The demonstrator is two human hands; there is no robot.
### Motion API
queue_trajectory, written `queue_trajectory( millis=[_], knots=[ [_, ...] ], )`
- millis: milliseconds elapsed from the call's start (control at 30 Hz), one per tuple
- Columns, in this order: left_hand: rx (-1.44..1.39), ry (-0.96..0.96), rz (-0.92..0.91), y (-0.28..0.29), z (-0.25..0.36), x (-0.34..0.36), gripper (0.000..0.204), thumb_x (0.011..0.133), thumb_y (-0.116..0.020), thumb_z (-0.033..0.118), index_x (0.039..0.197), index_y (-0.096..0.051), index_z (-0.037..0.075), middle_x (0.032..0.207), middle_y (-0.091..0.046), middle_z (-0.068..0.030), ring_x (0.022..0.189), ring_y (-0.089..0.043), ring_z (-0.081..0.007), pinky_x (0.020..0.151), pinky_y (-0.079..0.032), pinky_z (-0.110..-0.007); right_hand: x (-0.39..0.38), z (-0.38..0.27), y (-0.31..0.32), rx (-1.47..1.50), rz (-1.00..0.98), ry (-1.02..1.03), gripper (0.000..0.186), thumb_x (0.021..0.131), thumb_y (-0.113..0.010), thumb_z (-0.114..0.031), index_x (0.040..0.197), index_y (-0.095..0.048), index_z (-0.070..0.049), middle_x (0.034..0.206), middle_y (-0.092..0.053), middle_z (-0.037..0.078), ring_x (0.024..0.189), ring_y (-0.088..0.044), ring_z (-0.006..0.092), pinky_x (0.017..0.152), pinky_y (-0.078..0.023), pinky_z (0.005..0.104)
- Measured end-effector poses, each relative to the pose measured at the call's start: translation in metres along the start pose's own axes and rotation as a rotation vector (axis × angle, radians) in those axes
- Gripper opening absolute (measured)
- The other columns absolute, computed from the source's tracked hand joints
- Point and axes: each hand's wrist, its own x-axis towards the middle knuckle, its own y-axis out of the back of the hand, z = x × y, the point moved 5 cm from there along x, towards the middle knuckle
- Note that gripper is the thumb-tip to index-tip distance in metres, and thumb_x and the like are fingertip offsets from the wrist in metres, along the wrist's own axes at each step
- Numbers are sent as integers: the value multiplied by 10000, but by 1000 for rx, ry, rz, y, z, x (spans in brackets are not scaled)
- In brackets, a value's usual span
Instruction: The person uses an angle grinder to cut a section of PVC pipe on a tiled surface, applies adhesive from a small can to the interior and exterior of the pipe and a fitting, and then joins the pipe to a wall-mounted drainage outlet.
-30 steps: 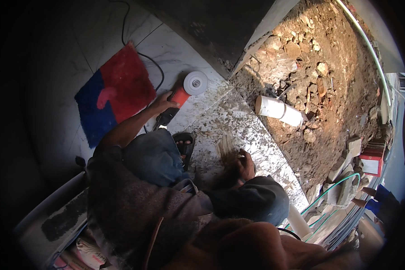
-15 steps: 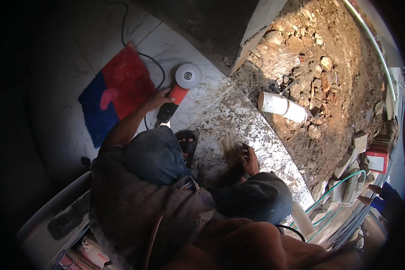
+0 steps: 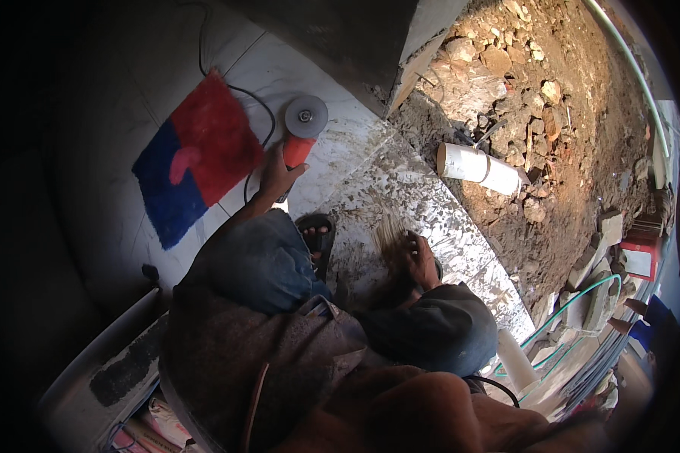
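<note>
My left hand [image 3: 283, 174] is wrapped round the body of an orange and black angle grinder [image 3: 300, 146], whose pale grey disc [image 3: 305, 117] faces up over the white tiled floor [image 3: 347, 174]. A dark cord runs past a red and blue mat [image 3: 211, 136] with a pink shape on it, to the left of the grinder. My right hand [image 3: 419, 260] is low at a dirt-smeared patch of tile in front of my knee, fingers curled; I cannot make out what they hold. My sandalled foot [image 3: 317, 238] is between my hands.
Beyond the tile edge lies dug earth with rubble [image 3: 544, 121] and a white pipe [image 3: 477, 170]. A dark block [image 3: 340, 41] stands at the top. On the right are broken slabs [image 3: 608, 234], a red box [image 3: 641, 260], a green hose [image 3: 582, 291] and long conduits [image 3: 582, 385].
My left hand and the grinder have moved slightly up and left, with the hand now further over the body. My right hand has shifted a little upward and right in the view.
</note>
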Motion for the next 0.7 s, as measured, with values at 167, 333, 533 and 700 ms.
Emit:
queue_trajectory(
  millis=[167, 333, 533, 700],
  knots=[
    [20, 54, -69, -7, -31, -10, 808, 724, -789, 290, 1339, -398, -57, 1238, -520, -274, 1155, -505, -411, 996, -388, -460, 2, -19, 13, -8, 29, -31, 477, 868, -610, -42, 1320, -457, -30, 1187, -539, 163, 996, -618, 287, 848, -519, 374],
    [22, 80, -141, -3, -39, -13, 797, 735, -785, 267, 1343, -388, -62, 1252, -516, -280, 1162, -507, -406, 1002, -384, -445, 30, -53, 110, -136, 367, 77, 369, 904, -603, -115, 1254, -525, -27, 1141, -556, 171, 994, -604, 310, 841, -525, 367],
    [-12, 82, -174, 7, 17, -6, 834, 731, -794, 272, 1366, -358, -49, 1330, -460, -273, 1256, -446, -386, 1043, -343, -422, 68, -1, 258, -232, 979, -129, 679, 848, -655, -379, 1331, -434, 43, 1196, -540, 291, 1127, -532, 417, 972, -439, 463],
    [151, 144, -80, 22, -25, -34, 808, 773, -768, 271, 1382, -339, -40, 1376, -440, -251, 1289, -429, -367, 1080, -322, -422, 110, 57, 266, 291, 781, -398, 835, 757, -746, -536, 1252, -524, 98, 1163, -618, 266, 1087, -607, 335, 938, -461, 394]
  ],
)
